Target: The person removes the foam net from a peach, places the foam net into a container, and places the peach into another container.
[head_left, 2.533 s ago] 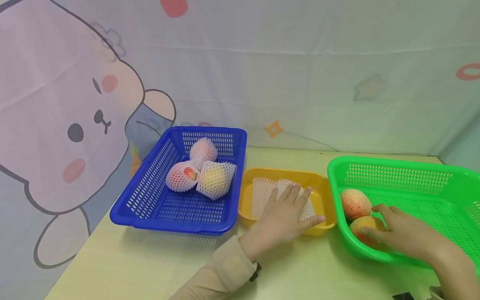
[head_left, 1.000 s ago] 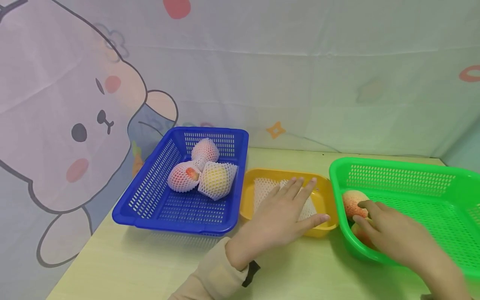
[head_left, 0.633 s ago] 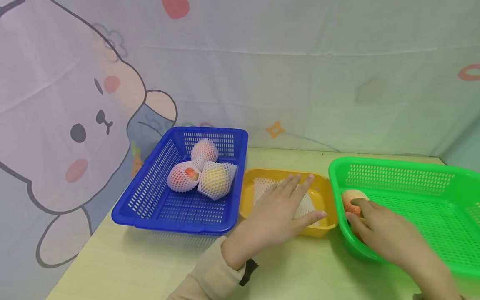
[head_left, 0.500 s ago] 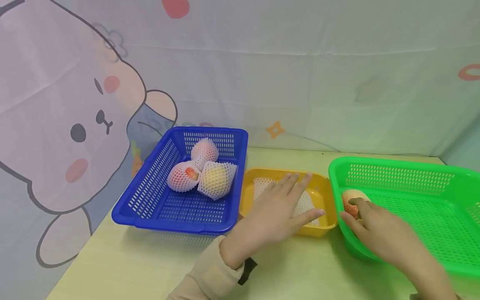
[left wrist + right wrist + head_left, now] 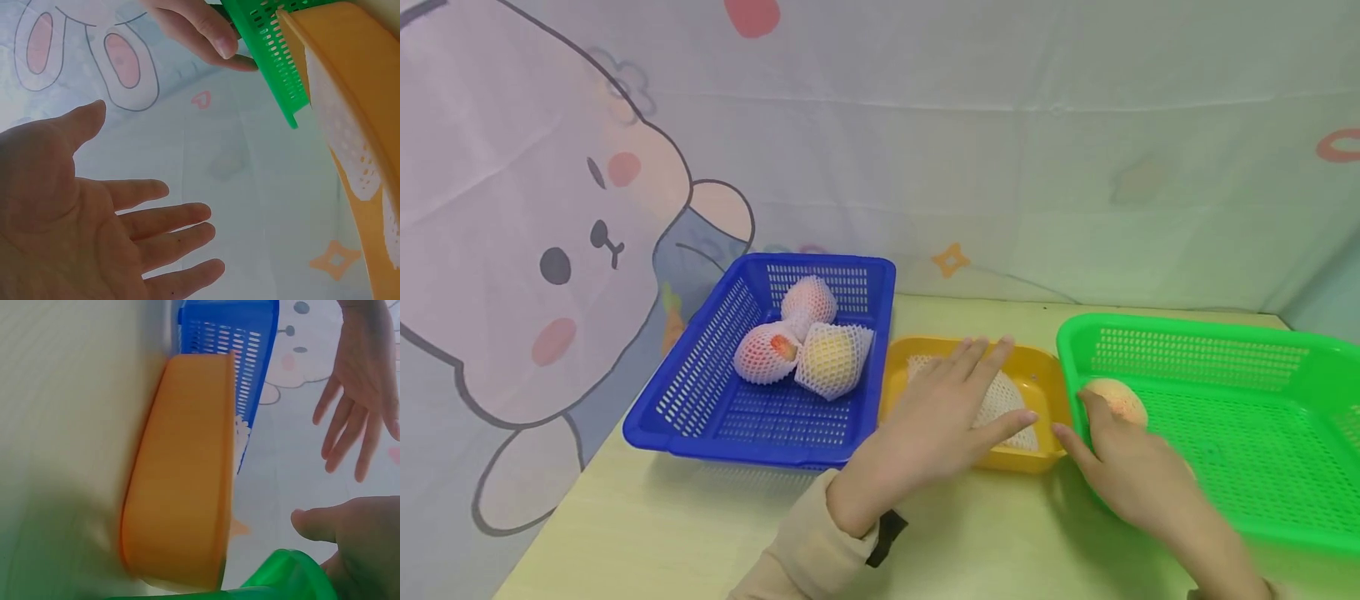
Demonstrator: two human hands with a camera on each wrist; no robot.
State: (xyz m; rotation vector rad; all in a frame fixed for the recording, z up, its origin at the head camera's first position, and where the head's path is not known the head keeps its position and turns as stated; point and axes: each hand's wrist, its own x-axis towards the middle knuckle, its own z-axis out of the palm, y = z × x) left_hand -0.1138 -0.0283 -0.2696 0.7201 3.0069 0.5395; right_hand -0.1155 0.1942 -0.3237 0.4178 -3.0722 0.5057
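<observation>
My right hand (image 5: 1131,471) hangs over the left rim of the green basket (image 5: 1225,333), thumb outside the rim and apart from it in the right wrist view. Its index finger lies by a speckled peach (image 5: 1122,400) inside; the other fingers are hidden. A sliver of a second peach (image 5: 1189,469) shows beside the hand. My left hand (image 5: 936,412) hovers over the yellow tray (image 5: 1051,392), fingers straight and spread, palm bare in the left wrist view. White foam net sleeves (image 5: 1006,404) lie flat in the tray, partly covered by this hand.
At the left stands a blue basket (image 5: 700,454) with three fruits in foam nets (image 5: 833,358). The yellow tray sits between the two baskets on a pale wooden table (image 5: 647,533). A printed cloth (image 5: 1000,167) hangs behind.
My right hand has moved left from over the peaches to the basket's rim. The speckled peach now shows a paler side. My left hand has drifted slightly left, uncovering more of a sleeve.
</observation>
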